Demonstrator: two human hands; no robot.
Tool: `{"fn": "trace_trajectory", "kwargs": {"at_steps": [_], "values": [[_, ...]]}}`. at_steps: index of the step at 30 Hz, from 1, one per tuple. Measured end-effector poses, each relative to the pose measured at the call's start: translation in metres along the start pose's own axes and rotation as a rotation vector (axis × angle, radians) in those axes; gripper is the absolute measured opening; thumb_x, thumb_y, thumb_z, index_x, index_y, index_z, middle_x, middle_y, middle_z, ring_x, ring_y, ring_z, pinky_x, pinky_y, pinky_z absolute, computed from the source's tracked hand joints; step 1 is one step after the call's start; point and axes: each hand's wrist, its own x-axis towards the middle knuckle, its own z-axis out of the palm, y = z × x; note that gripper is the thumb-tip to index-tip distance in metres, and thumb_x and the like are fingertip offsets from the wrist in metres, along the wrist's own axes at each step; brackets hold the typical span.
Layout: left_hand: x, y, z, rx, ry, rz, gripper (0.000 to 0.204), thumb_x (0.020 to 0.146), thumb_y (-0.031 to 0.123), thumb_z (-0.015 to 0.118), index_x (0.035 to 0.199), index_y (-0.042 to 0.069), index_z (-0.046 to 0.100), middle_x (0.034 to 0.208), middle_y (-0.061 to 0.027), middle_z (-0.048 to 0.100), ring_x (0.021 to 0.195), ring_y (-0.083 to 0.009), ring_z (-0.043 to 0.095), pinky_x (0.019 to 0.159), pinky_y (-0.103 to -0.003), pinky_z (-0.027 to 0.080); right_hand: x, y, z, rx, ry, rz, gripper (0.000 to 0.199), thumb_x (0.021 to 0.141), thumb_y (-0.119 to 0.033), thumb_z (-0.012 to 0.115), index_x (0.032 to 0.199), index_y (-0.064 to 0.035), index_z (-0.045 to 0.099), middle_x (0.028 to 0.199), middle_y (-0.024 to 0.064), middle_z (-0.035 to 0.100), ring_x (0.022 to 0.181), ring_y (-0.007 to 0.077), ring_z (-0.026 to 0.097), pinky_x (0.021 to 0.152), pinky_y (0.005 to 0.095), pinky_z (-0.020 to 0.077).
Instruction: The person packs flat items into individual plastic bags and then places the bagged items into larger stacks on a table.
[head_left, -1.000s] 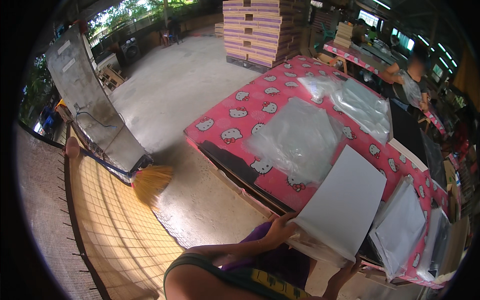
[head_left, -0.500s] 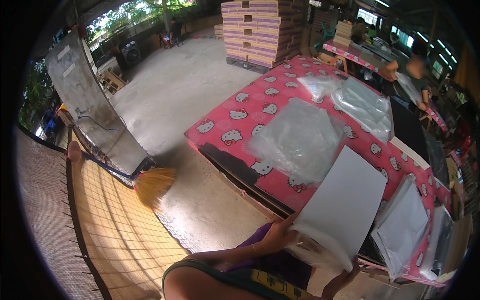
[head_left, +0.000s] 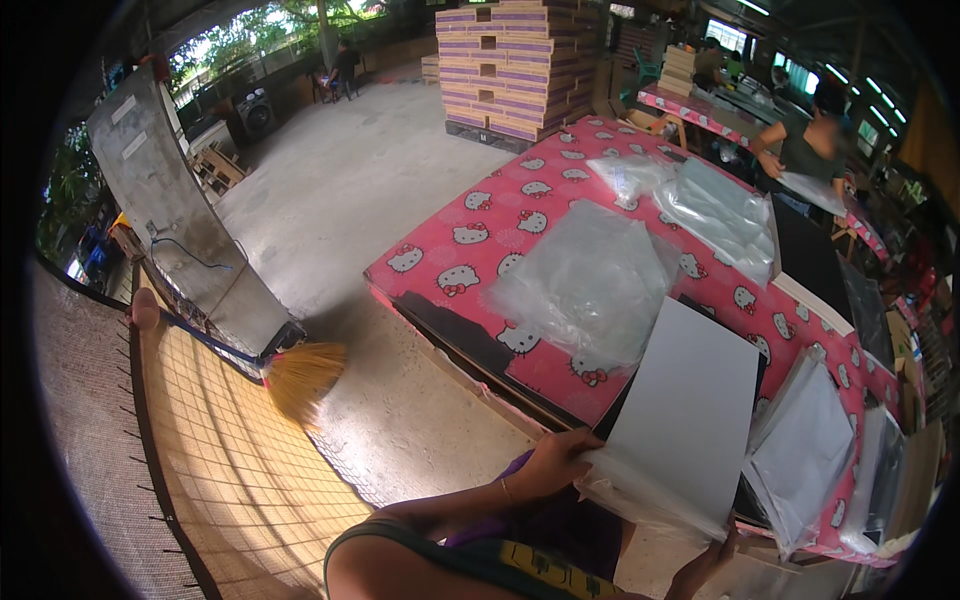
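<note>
A flat white board (head_left: 690,385) lies over the near edge of the pink table, partly on a black panel (head_left: 628,402). A clear plastic bag (head_left: 640,490) covers the board's near end, its loose edge hanging toward me. My left hand (head_left: 560,462) is closed on the bag's left edge, thumb and fingers pinched together. At the bag's lower right corner, my right hand (head_left: 712,558) grips the plastic; its fingers are partly hidden. Beside the board on the right lies a pile of bagged white sheets (head_left: 802,455).
Clear plastic bags (head_left: 595,280) lie on the pink table (head_left: 425,265), with more wrapped plastic (head_left: 715,215) farther back. Flat cartons (head_left: 510,70) are stacked behind it. A broom (head_left: 305,380) is at left by a wire mesh (head_left: 240,450). A co-worker (head_left: 808,150) handles a sheet at right.
The white board has shifted slightly left and turned straighter, baring the black panel's edges. The plastic at its near end is drawn down flatter. The co-worker's sheet has dropped lower.
</note>
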Motion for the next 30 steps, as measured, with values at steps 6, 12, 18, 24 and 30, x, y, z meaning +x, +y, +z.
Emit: {"fn": "trace_trajectory", "kwargs": {"at_steps": [6,12,18,24,30], "values": [[0.011,0.051,-0.014,-0.463,-0.243,-0.206,0.049,0.075,-0.012,0.055,0.121,0.005,0.063,0.117,-0.0057,0.063,0.103,-0.0145,0.06,0.09,-0.027,0.047,0.022,-0.009,-0.034,0.385,-0.234,0.186,0.039,0.095,-0.018,0.047,0.128,-0.0006,0.056,0.13,0.016,0.054,0.117,0.0251,0.052,0.105,0.0393,0.0353],[0.008,0.034,-0.04,-0.774,-0.523,-0.013,0.043,0.079,-0.004,0.06,0.122,0.002,0.061,0.124,-0.0104,0.06,0.111,-0.0207,0.059,0.098,-0.032,0.045,0.031,-0.034,-0.05,0.583,-0.314,0.117,0.041,0.095,-0.018,0.05,0.132,-0.0028,0.051,0.132,0.0149,0.053,0.119,0.0249,0.051,0.107,0.0397,0.0356],[0.036,0.096,-0.018,-1.51,-0.396,0.035,0.038,0.083,0.003,0.056,0.122,0.002,0.058,0.122,-0.0117,0.06,0.112,-0.0246,0.058,0.099,-0.038,0.045,0.065,-0.071,-0.022,0.649,-0.311,-0.429,0.044,0.095,-0.018,0.053,0.137,-0.005,0.047,0.133,0.0137,0.052,0.122,0.0247,0.05,0.108,0.0402,0.0359],[0.073,0.054,-0.003,-1.205,-0.34,0.146,0.037,0.093,0.006,0.051,0.13,0.002,0.051,0.124,-0.0113,0.058,0.112,-0.0212,0.059,0.098,-0.038,0.047,0.087,-0.044,0.007,1.055,-0.361,0.063,0.056,0.097,-0.036,0.052,0.145,-0.0123,0.037,0.141,0.0088,0.045,0.132,0.0285,0.039,0.112,0.0486,0.0279],[0.057,0.117,-0.018,-1.318,-0.442,0.249,0.039,0.094,0.015,0.053,0.13,-0.001,0.048,0.121,-0.0126,0.059,0.113,-0.0242,0.058,0.099,-0.04,0.045,0.081,-0.093,-0.041,1.184,-0.465,-0.119,0.054,0.095,-0.02,0.056,0.141,0.0005,0.037,0.143,0.0154,0.043,0.131,0.0261,0.042,0.114,0.0452,0.0307]]}}
